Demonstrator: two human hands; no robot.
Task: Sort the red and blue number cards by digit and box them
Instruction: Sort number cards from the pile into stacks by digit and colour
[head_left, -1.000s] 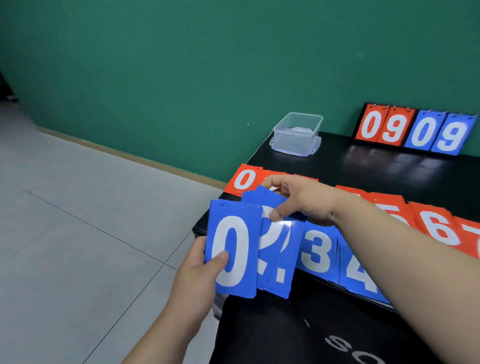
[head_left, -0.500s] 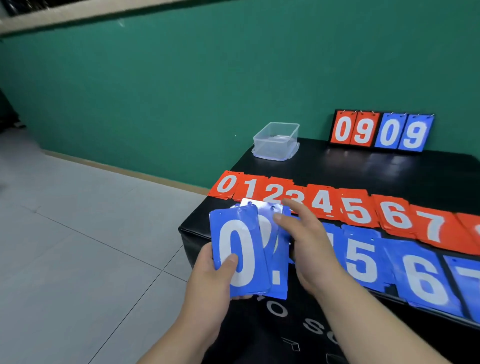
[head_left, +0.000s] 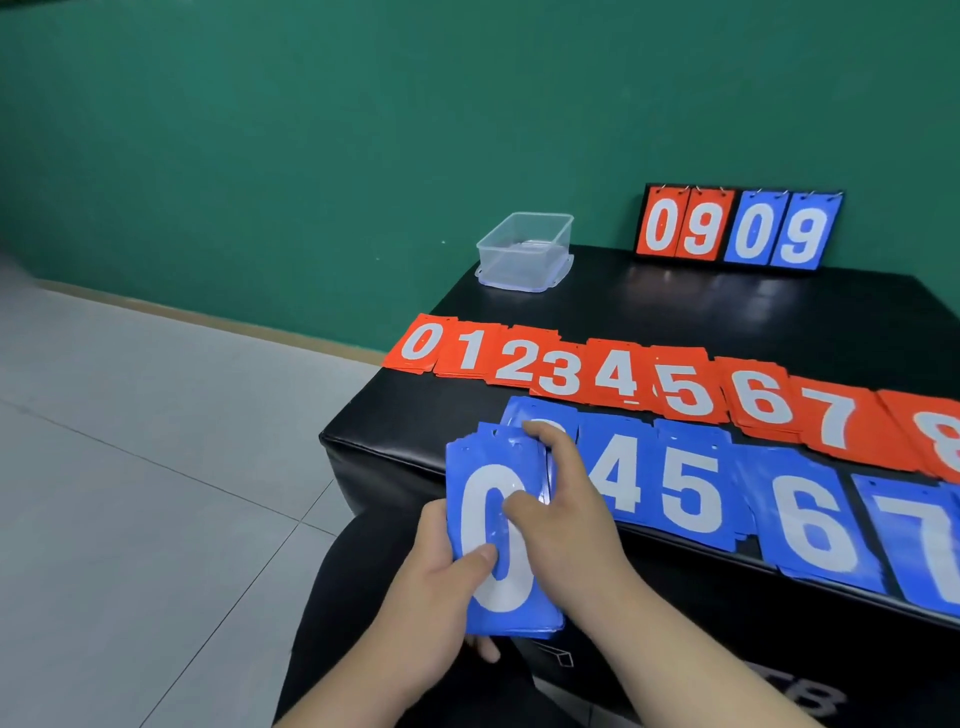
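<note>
Closest in: L hand (head_left: 431, 587) has the blue stack (head_left: 498, 597) from below, its fingers tucked under the bottom edge and thumb flat on the big white 0. Firm hold, w/ the stack hanging off the front of the counter (head_left: 675, 312), over the lap. R hand (head_left: 571, 525) is on the same stack from the right side: fingers (head_left: 537, 430) hooked over the top edge, thumb on the face, squaring it up by the look of it. So both hands are busy w/ one stack, nothing free.

Now the key bit. The stack's long axis runs away from the body, top edge pointing at the far wall, and the next pickup sits just beyond and to the right of those top fingers. A blue card (head_left: 540, 410) peeks out right behind them, digit hidden. Then the blue 4 pile (head_left: 615, 473), and 5, 6, 7 march off right along the front edge. R hand is clearly the nearer one; L would have to cross over.

Further back is the red row (head_left: 618, 374), 0 thru 8 in view, overlapping, nobody on it. Beyond that, back-left corner, sits the clear box (head_left: 524, 249), well apart from both hands. Boxing looks a long way off, I reckon. Last, the flip scoreboard (head_left: 737, 228) stands upright at the far edge.
</note>
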